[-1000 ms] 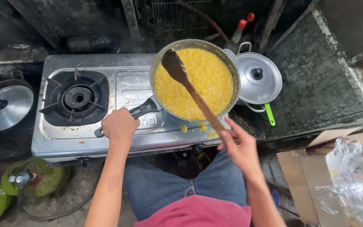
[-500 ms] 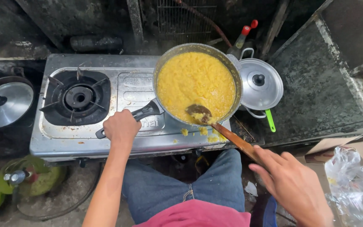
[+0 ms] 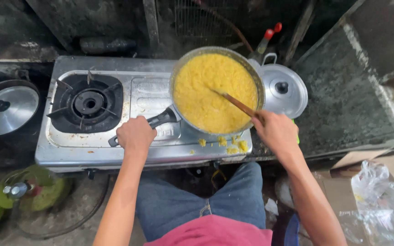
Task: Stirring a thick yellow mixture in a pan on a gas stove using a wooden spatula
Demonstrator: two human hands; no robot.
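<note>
Stove: a steel two-burner gas stove [image 3: 147,98], its left burner [image 3: 87,102] bare.
Pan: a round pan [image 3: 216,91] of thick yellow mash sits on the right burner, black handle [image 3: 160,120] pointing left.
Lids: one metal lid [image 3: 6,108] lies left of the stove, another [image 3: 282,89] just right of the pan.
Left hand: the left hand [image 3: 135,135] is closed around the pan handle.
Right hand: the right hand [image 3: 277,132] grips a wooden spoon [image 3: 233,102], tip sunk in the mash.
Spills: yellow bits [image 3: 226,145] on the stove's front edge.
</note>
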